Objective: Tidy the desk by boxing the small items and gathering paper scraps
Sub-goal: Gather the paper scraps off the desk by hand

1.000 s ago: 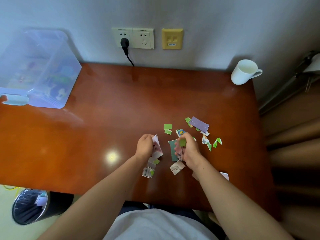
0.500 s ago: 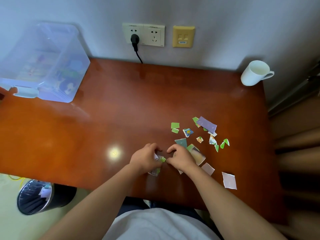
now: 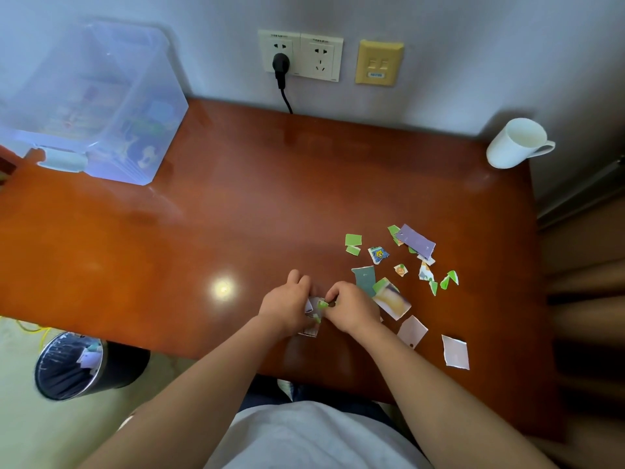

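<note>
Two grips, left grip (image 3: 287,308) and right grip (image 3: 353,309), pinch the scrap bundle (image 3: 314,305) above the desk (image 3: 236,214). Paper judged light, limp, tearable; pinch loose scraps (image 3: 455,352) at edges.

Both hands gathering paper scraps at the table

The left hand (image 3: 287,308) and right hand (image 3: 353,308) are pinching a small bundle of scraps (image 3: 315,308) at lower centre of the table (image 3: 236,214).

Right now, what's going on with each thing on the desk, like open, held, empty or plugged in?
Left hand: grips the held scraps.
Right hand: pinches the held scraps.
Held scraps: bunched between both hands.
Loose scraps: scattered flat on the desk.
Clear box: items inside; lid unclear.
Mug: upright, looks empty.
Plug: in the left socket.
Bin: on the floor, paper inside.
</note>
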Motion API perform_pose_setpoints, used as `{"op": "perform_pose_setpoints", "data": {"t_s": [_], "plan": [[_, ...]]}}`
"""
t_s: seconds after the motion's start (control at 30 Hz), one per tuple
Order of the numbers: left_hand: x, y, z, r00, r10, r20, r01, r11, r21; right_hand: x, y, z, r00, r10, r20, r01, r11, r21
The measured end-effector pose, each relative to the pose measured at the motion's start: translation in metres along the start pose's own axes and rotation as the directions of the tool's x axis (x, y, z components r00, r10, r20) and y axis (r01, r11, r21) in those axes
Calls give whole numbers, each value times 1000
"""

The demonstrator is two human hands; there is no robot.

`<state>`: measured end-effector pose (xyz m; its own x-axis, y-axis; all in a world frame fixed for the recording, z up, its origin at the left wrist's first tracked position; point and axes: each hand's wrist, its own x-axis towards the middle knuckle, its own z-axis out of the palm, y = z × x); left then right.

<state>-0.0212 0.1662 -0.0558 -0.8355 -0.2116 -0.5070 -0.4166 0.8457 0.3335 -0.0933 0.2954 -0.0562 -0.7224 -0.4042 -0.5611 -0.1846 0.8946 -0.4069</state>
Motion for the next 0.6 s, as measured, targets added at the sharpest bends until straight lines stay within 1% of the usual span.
{"op": "perform_pose_setpoints", "data": {"t_s": [0.13, 0.2, 0.27, 0.3, 0.33, 0.4, 0.43, 0.53, 0.6], "plan": [[1, -2, -1, 999, 30, -43, -32, 998, -50, 0, -2, 2, 1000, 7, 7, -7, 999, 47], [2, -3, -2, 999, 20, -46, -24, 996, -84, 2, -2, 3, 1000, 6, 28, -8, 997, 75], [4, -6, -4, 999, -12, -32, 7, 985, -171, 6, -2, 3, 998, 12, 56, -20, 988, 153], [6, -8, -4, 999, -40, -14, 35, 966, -256, 7, -1, 3, 998, 15, 68, -30, 976, 214], [8, -10, -5, 998, -68, 9, 66, 927, -370, 9, 1, 2, 997, 27, 77, -48, 957, 287], [13, -11, -7, 991, -120, 50, 127, 800, -586, 10, 2, -3, 994, 66, 87, -97, 898, 430], [15, -8, -9, 987, -142, 69, 152, 736, -660, 10, 3, -7, 993, 81, 88, -114, 867, 484], [23, 8, -20, 972, -187, 145, 227, 565, -794, 6, 3, -23, 984, 138, 112, -178, 762, 623], [27, 19, -29, 954, -208, 216, 284, 399, -872, 2, 6, -34, 972, 192, 137, -230, 638, 735]]}}
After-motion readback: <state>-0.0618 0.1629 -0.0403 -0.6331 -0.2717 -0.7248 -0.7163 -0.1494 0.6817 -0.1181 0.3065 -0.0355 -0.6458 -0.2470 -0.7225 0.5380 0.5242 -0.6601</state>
